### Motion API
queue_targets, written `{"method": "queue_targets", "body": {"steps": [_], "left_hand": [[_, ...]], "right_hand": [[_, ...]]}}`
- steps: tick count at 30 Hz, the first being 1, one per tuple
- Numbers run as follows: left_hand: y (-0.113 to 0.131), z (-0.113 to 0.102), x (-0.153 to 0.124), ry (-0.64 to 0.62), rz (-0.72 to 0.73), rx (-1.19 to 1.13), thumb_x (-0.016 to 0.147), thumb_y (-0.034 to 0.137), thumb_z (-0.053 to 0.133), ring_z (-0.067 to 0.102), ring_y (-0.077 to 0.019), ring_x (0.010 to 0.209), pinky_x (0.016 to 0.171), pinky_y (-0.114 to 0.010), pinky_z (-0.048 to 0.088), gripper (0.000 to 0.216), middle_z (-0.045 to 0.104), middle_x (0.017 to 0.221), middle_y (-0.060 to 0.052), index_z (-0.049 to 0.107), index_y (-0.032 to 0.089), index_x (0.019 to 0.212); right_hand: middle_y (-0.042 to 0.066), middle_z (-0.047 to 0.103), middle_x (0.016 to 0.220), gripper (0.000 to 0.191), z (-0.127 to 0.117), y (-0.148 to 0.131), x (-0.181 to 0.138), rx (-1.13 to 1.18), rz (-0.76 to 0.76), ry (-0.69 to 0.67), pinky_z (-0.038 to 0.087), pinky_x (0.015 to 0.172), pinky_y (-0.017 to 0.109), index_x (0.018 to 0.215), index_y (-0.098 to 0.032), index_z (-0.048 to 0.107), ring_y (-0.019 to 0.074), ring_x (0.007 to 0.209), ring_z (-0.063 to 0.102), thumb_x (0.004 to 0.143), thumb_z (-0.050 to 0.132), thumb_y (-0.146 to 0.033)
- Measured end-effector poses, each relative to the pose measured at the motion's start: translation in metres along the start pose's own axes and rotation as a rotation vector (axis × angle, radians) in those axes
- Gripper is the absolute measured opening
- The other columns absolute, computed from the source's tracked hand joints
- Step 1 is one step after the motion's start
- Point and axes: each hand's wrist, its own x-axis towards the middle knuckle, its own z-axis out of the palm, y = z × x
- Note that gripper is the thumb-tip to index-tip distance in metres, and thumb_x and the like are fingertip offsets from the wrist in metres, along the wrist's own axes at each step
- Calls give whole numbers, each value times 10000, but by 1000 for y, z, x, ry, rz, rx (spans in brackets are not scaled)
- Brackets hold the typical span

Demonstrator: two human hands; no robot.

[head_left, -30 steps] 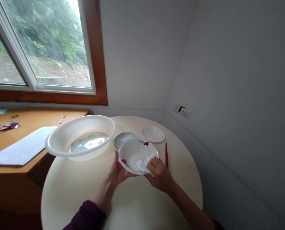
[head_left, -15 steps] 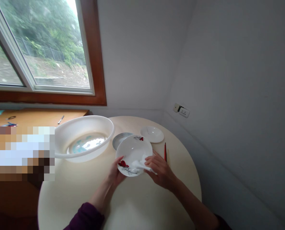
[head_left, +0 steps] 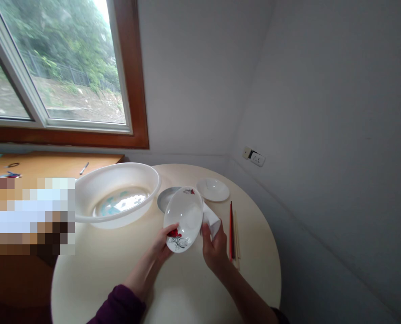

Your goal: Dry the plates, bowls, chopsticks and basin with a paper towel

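A white plate [head_left: 184, 216] with red flowers is tilted up above the round table. My left hand [head_left: 162, 242] grips its lower left rim, thumb on the upper face and fingers underneath. A folded white tissue [head_left: 212, 218] is pinched in my right hand [head_left: 216, 249], beside the plate's right edge and partly behind it. Whether the tissue touches the plate's underside I cannot tell. Just behind the held plate, a greyish dish [head_left: 166, 198] lies partly covered from view.
A large translucent basin [head_left: 119, 216] with water in it stands left on the round table [head_left: 119, 261]. Another white plate [head_left: 214, 189] lies at the back. Red and dark chopsticks [head_left: 232, 229] and pale chopsticks [head_left: 237, 238] lie right. A brown desk [head_left: 55, 162] adjoins, partly pixelated.
The plate has turned from facing me to a steeper tilt. My right hand has moved with the tissue from the plate's upper face to its right edge.
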Motion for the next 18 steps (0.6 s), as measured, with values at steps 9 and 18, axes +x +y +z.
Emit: {"method": "queue_targets", "body": {"steps": [9, 18], "left_hand": [[2, -2, -15, -90, -154, 223, 706, 97, 626, 627, -186, 462, 515, -287, 521, 86, 678, 574, -83, 628, 66, 786], [-4, -7, -5, -53, -133, 305, 692, 169, 651, 560, -155, 396, 440, -266, 491, 89, 616, 483, -50, 607, 94, 671]], "right_hand": [[83, 573, 1186, 469, 2, -32, 46, 323, 235, -209, 334, 1019, 348, 1220, -196, 501, 222, 1191, 454, 872, 405, -496], [46, 681, 939, 462, 24, -6, 56, 592, 694, -143, 414, 850, 333, 933, -157, 676, 224, 932, 569, 703, 589, -548]]}}
